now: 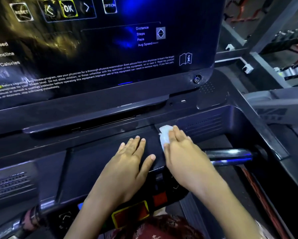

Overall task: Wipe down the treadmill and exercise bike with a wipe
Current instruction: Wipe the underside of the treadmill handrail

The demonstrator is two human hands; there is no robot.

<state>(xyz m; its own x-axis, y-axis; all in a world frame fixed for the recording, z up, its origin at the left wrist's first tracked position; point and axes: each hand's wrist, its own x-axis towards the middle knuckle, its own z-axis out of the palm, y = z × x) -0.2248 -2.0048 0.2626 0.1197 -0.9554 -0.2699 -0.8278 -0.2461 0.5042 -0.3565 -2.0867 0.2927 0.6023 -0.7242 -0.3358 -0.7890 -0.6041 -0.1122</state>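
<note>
Dim gym surroundings frame a treadmill point(93, 163) seen from above, its dark console filling most of the view. At the far right, behind grey frame bars, a rack of dumbbells point(293, 69) shows, blurred. The upright display point(101, 49) is glossy and unlit apart from blue reflections. It carries printed labels such as OK, Option, Distance, Steps, Pace and Avg Speed, with a strip of small warning text along its lower edge.

Below the display lies the flat console deck, with a slotted grille point(10, 185) at the left and another vent point(203, 125) at the right.

The left hand point(127, 163) rests palm down on the middle of the deck. Its fingers point(136, 142) are straight and slightly spread, grasping nothing, and the thumb points toward the other hand.

Just beside it, the right hand point(184, 152) lies on a white wipe point(163, 135) and presses it against the deck near the right vent. Its fingers are laid out straight over the wipe, not curled round it, and the crumpled cloth shows beyond the fingertips and along the thumb side.

A shiny handlebar point(231, 155) juts out to the right of that hand. Near the bottom edge sits a red button in a yellow frame point(130, 214), partly hidden by the left forearm. Below it a red patterned garment point(158, 228) is visible.
</note>
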